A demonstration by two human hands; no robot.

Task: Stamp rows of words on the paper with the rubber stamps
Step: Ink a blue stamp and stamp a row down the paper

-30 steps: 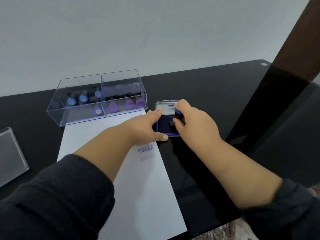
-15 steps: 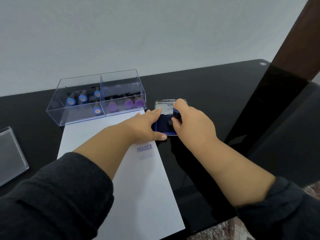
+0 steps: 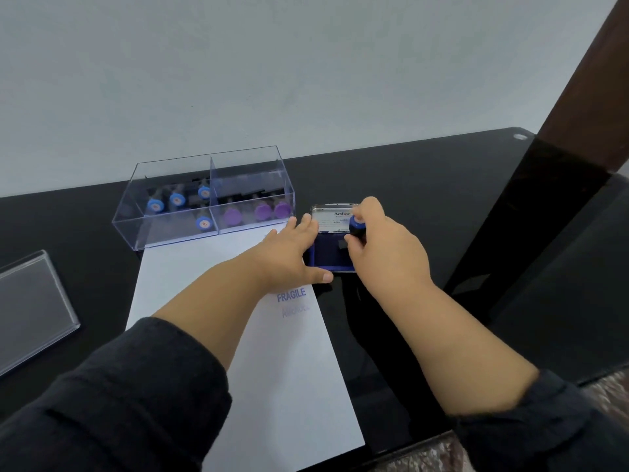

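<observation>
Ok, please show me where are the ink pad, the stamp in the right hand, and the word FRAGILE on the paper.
ink pad [image 3: 328, 257]: head view, on its dark blue inking surface.
stamp [image 3: 357, 226]: head view, on its blue top, held by the right hand [image 3: 388, 247].
word FRAGILE [image 3: 291, 295]: head view, on the middle of the printed letters.

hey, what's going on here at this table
A person is inking a rubber stamp. The right hand grips a blue-topped stamp over the open ink pad, while the left hand lies flat, steadying the pad and the paper. The paper already carries "FRAGILE" and a fainter word below it. More stamps sit in the clear box.
</observation>
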